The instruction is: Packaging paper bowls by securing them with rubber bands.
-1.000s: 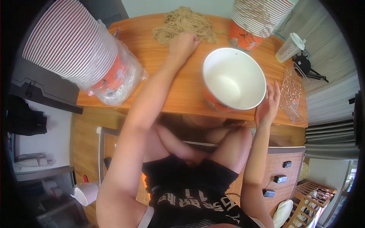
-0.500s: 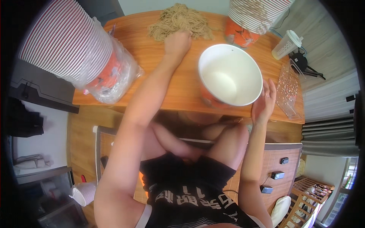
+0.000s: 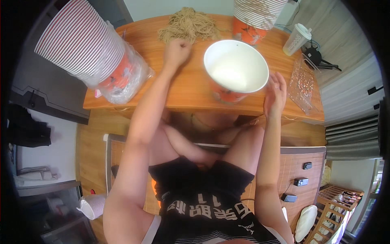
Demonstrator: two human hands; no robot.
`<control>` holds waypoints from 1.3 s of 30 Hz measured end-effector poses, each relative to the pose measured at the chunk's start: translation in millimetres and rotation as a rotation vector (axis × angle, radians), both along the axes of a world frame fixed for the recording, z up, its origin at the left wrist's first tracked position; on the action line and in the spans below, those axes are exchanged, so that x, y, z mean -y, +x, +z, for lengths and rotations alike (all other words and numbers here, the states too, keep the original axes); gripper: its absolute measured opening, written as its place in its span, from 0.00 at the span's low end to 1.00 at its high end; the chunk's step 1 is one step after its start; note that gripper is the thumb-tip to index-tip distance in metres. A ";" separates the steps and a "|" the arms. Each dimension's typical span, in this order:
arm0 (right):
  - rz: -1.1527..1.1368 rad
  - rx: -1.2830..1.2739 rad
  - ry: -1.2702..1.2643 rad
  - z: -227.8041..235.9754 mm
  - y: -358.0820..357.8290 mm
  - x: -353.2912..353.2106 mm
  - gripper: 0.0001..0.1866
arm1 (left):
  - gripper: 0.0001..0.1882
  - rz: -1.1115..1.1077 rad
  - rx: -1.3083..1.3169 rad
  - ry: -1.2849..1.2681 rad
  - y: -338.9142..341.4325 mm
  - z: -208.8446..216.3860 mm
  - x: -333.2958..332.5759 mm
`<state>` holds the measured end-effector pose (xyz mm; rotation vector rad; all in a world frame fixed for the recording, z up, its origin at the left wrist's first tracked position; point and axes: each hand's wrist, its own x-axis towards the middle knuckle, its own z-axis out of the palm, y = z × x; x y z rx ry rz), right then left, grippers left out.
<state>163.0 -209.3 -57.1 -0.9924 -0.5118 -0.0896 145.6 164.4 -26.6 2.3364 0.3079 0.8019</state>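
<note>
My left hand (image 3: 177, 53) is curled into a fist at the near edge of a heap of tan string-like strands (image 3: 189, 26), and whatever may be inside it is hidden. A large paper bucket (image 3: 236, 91), white inside with an orange printed outside, stands upright in front of me, and no contents show in it. Beside its right side lies my right hand (image 3: 276, 94) at the table's near edge, palm turned up and fingers loosely apart, holding nothing.
A tall stack of nested buckets (image 3: 87, 53), partly in clear plastic, leans at the left of the wooden table (image 3: 191, 89). Another stack (image 3: 254, 24) stands at the back right with strands hanging on it. A lidded cup (image 3: 297, 39) and a clear speckled tray (image 3: 302, 87) are at the right.
The whole view has shifted slightly. My left fist has moved a little left and toward me along the strand heap's near edge. My right hand stays beside the bucket.
</note>
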 end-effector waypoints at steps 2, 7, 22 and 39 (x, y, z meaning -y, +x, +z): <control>0.001 -0.029 -0.012 1.0 -0.4 -2.6 0.26 | 0.09 0.004 0.039 -0.025 -13.5 -1.7 -7.8; -0.087 -0.025 0.004 -5.0 -6.0 5.0 0.24 | 0.08 -0.078 0.102 -0.459 -113.2 22.2 29.9; -0.024 0.695 -0.572 22.4 -213.7 -41.1 0.20 | 0.08 -0.467 0.089 -1.495 -314.0 -7.3 170.9; -0.023 0.078 -0.693 50.1 -208.5 -72.2 0.20 | 0.12 0.067 0.272 -1.712 -231.9 35.5 198.8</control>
